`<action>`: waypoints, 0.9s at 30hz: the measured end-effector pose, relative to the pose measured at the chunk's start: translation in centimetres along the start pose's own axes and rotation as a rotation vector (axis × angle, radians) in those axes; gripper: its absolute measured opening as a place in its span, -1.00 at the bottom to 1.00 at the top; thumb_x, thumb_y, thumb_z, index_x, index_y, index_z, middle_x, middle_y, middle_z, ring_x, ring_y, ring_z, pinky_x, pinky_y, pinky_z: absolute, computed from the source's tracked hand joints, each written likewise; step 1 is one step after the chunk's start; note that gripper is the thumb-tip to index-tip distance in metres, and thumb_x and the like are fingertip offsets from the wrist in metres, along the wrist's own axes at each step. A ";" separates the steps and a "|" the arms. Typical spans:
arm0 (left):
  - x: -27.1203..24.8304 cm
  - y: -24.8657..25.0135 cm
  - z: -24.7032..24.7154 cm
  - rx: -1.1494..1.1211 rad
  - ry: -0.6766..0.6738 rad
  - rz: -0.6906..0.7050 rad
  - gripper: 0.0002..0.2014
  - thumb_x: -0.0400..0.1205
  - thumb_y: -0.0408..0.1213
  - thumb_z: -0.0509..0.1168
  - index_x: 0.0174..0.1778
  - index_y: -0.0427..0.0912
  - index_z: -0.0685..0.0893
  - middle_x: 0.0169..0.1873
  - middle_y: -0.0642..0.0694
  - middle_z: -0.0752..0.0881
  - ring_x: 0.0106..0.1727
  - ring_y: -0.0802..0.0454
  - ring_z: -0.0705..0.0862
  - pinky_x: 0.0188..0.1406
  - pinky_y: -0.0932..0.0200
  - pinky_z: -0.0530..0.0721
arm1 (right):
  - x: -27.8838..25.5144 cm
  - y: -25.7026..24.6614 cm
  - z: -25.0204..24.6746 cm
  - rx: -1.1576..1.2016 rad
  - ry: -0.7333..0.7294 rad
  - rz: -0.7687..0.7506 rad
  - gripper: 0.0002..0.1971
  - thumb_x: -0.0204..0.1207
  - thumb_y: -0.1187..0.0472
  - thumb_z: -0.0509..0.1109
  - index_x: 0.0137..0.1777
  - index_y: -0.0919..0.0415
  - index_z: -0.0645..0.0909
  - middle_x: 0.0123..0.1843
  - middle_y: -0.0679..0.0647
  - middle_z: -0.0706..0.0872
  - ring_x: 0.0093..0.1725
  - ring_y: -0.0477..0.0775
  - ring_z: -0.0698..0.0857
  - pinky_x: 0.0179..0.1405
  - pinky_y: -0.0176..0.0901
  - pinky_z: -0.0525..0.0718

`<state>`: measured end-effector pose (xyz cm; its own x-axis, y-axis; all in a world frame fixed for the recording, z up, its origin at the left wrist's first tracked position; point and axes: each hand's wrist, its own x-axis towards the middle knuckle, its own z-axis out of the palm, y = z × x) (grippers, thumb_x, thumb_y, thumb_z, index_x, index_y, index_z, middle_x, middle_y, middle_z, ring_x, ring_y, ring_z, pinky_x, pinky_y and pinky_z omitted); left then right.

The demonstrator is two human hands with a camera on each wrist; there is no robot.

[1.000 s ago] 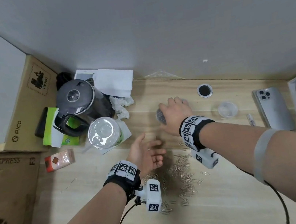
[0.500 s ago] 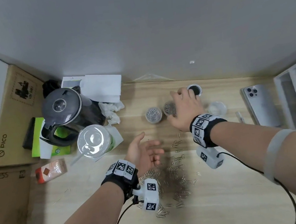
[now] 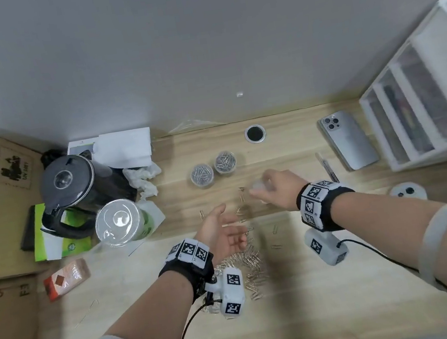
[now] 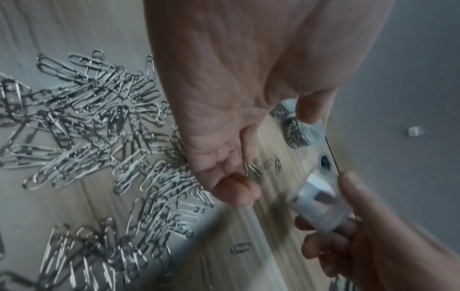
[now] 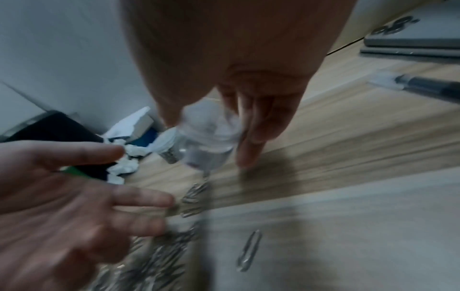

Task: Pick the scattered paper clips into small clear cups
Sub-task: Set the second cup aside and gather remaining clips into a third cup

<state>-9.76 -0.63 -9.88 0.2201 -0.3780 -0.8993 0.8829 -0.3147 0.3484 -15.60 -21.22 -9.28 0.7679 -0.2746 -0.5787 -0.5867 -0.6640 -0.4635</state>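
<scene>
I see my right hand point(image 3: 277, 187) holding a small clear cup point(image 3: 260, 188) above the wooden desk point(image 3: 321, 285), fingers curled round its sides; in the right wrist view the cup point(image 5: 211, 135) is blurred, and I think it is empty, though I cannot be sure. My left hand point(image 3: 223, 233) hovers palm up beside it, fingers relaxed and grasping nothing. The main heap of paper clips point(image 4: 94, 122) lies on the desk under and just beyond my left wrist, with a few strays point(image 3: 242, 195) between the two hands and one loose clip point(image 5: 248, 250) off to the right. Two filled cups point(image 3: 213, 169) stand side by side further back, touching or nearly so, both packed with clips. Behind them a round grommet hole point(image 3: 255, 133) sits in the desk. A phone point(image 3: 348, 139) lies face down at the right, near a white drawer unit point(image 3: 423, 98). At the left stand a black kettle point(image 3: 74, 186) and a lidded plastic cup point(image 3: 120, 222).
</scene>
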 end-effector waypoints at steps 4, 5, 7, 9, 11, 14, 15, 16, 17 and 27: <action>-1.4 -0.5 2.2 -0.014 -0.084 0.047 -0.51 0.77 0.09 0.07 0.27 -0.28 0.61 -0.21 -0.24 0.63 -0.33 -0.09 0.58 -0.35 0.06 0.55 | -2.4 -1.7 2.0 0.041 -0.072 -0.159 -0.38 0.51 -0.39 0.19 0.26 0.13 0.54 0.12 0.14 0.74 -0.01 0.11 0.68 0.02 -0.08 0.63; -1.5 -0.7 2.4 -0.020 -0.095 0.062 -0.53 0.78 0.07 0.06 0.23 -0.26 0.63 -0.24 -0.20 0.61 -0.35 -0.06 0.54 -0.35 0.08 0.51 | -2.9 -1.8 2.5 0.024 -0.064 -0.185 -0.38 0.51 -0.39 0.18 0.27 0.13 0.51 0.09 0.14 0.74 0.00 0.13 0.68 0.04 -0.05 0.63; -1.6 -0.9 2.6 -0.012 -0.098 0.071 -0.53 0.82 0.06 -0.03 0.11 -0.23 0.64 -0.32 -0.15 0.54 -0.41 0.00 0.47 -0.39 0.12 0.44 | -3.5 -1.8 3.2 0.001 -0.039 -0.218 -0.37 0.53 -0.38 0.18 0.29 0.16 0.46 0.05 0.15 0.73 0.00 0.18 0.69 -0.01 -0.03 0.61; -1.4 -1.3 2.4 0.015 -0.104 0.063 -0.51 0.84 0.06 -0.09 -0.01 -0.21 0.62 -0.39 -0.12 0.46 -0.45 0.03 0.42 -0.44 0.14 0.42 | -4.0 -1.4 3.7 -0.028 -0.025 -0.247 -0.39 0.55 -0.35 0.17 0.31 0.17 0.43 0.02 0.15 0.72 -0.03 0.19 0.67 -0.10 -0.06 0.55; -1.4 -1.8 2.3 0.030 -0.107 0.053 -0.50 0.85 0.05 -0.09 -0.11 -0.18 0.61 -0.43 -0.09 0.42 -0.48 0.03 0.39 -0.46 0.14 0.40 | -4.6 -1.0 4.2 -0.035 -0.027 -0.275 -0.40 0.55 -0.35 0.16 0.31 0.16 0.41 -0.02 0.12 0.70 -0.05 0.20 0.67 -0.11 -0.04 0.56; -1.3 -2.4 2.5 0.056 -0.101 0.045 -0.48 0.85 0.05 -0.12 -0.15 -0.13 0.62 -0.51 -0.04 0.45 -0.49 0.05 0.34 -0.44 0.14 0.30 | -5.3 -0.6 4.6 -0.037 -0.018 -0.316 -0.42 0.55 -0.34 0.18 0.26 0.16 0.40 -0.11 0.09 0.65 -0.10 0.21 0.65 -0.11 0.00 0.58; -1.3 -2.7 2.6 0.056 -0.101 0.040 -0.48 0.85 0.07 -0.14 -0.14 -0.13 0.61 -0.51 -0.04 0.44 -0.49 0.06 0.32 -0.43 0.15 0.26 | -5.5 -0.5 4.6 -0.035 -0.015 -0.326 -0.42 0.55 -0.33 0.18 0.28 0.16 0.40 -0.11 0.09 0.65 -0.10 0.20 0.65 -0.10 0.00 0.58; -1.3 -2.9 2.7 0.052 -0.095 0.037 -0.47 0.86 0.08 -0.15 -0.13 -0.13 0.59 -0.52 -0.04 0.42 -0.49 0.06 0.29 -0.45 0.16 0.23 | -5.7 -0.3 4.7 -0.036 -0.011 -0.336 -0.41 0.55 -0.33 0.18 0.31 0.16 0.40 -0.10 0.09 0.65 -0.10 0.18 0.64 -0.08 0.00 0.58; -1.3 -3.0 2.7 0.048 -0.087 0.039 -0.48 0.86 0.08 -0.16 -0.12 -0.15 0.57 -0.52 -0.04 0.40 -0.50 0.06 0.26 -0.47 0.17 0.20 | -5.9 -0.2 4.7 -0.042 -0.004 -0.349 -0.41 0.56 -0.33 0.17 0.34 0.15 0.39 -0.10 0.07 0.63 -0.11 0.16 0.63 -0.07 0.00 0.58; -1.4 -2.9 2.2 0.122 -0.097 -0.082 -0.61 0.83 0.03 -0.05 -0.05 -0.14 0.54 -0.47 -0.11 0.46 -0.56 0.10 0.19 -0.67 0.29 0.17 | -6.9 0.4 5.4 -0.020 0.021 -0.457 -0.40 0.57 -0.32 0.15 0.41 0.10 0.35 0.19 0.18 0.67 0.12 0.21 0.64 0.14 0.09 0.59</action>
<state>-13.58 -1.13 -9.09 0.1027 -0.4270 -0.8984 0.8381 -0.4492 0.3093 -22.56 -15.81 -9.08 0.9519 0.0357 -0.3043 -0.1818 -0.7337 -0.6547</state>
